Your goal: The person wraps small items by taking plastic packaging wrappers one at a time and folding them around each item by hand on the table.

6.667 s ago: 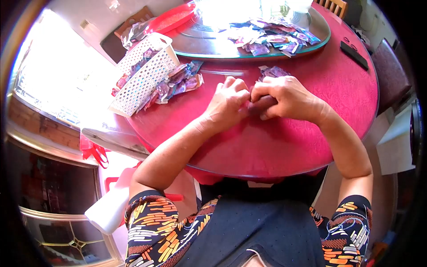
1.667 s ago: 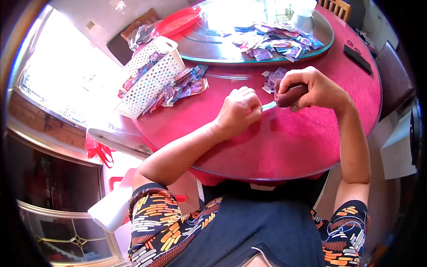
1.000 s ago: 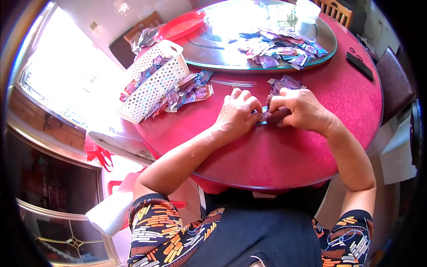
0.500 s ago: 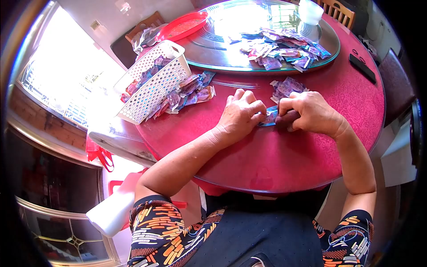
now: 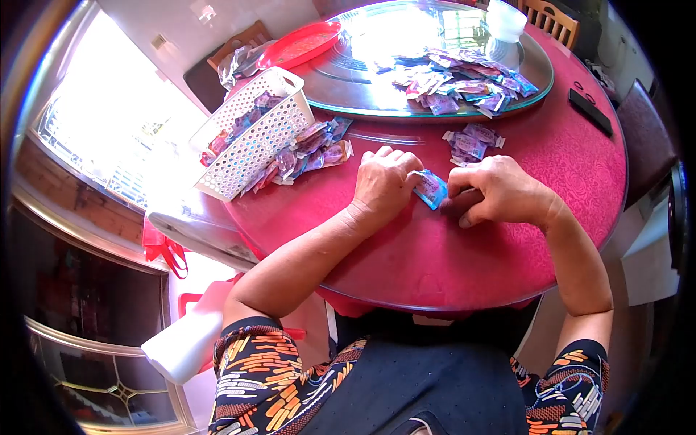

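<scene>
A small blue and purple packet [image 5: 431, 190] is pinched at its upper left end by my left hand [image 5: 384, 181], just over the red tabletop. It is tilted, with its lower end towards me. Beside its right edge is my right hand [image 5: 504, 192], its fingers curled but the thumb apart from them; whether a fingertip touches the packet is hard to see. A small pile of similar packets [image 5: 471, 143] lies just beyond my right hand. To the left, more packets [image 5: 308, 154] are heaped against a white perforated basket [image 5: 254, 141], which holds others.
A large pile of packets [image 5: 464, 80] lies on the glass turntable [image 5: 348, 101]. The turntable also carries a white bowl [image 5: 506, 20] and a red tray [image 5: 301, 43] at its left edge. On the right of the red table [image 5: 573, 167] is a black phone-like object [image 5: 590, 112].
The packet has turned from lying flat between both hands to tilting from my left hand. My right hand's fingers have loosened, and its thumb has moved down and away.
</scene>
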The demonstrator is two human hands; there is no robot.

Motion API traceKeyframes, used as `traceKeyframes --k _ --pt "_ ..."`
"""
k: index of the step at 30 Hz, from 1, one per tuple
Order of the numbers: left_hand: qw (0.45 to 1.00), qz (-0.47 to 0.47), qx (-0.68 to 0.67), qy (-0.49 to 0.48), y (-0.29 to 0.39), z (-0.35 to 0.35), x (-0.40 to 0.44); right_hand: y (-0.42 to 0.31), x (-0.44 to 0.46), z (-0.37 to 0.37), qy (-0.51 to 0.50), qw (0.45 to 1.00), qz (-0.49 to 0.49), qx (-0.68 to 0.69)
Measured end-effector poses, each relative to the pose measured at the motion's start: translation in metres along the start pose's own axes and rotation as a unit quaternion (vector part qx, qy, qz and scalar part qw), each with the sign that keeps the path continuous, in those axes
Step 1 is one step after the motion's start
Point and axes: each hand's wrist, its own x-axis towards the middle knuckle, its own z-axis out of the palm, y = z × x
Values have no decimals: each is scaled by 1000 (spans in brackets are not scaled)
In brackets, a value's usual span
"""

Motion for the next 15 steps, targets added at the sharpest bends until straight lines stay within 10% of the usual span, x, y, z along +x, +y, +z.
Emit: traceKeyframes --k 15 --pt "997 72 -28 6 1 -2 7 4 2 0 71 983 -109 133"
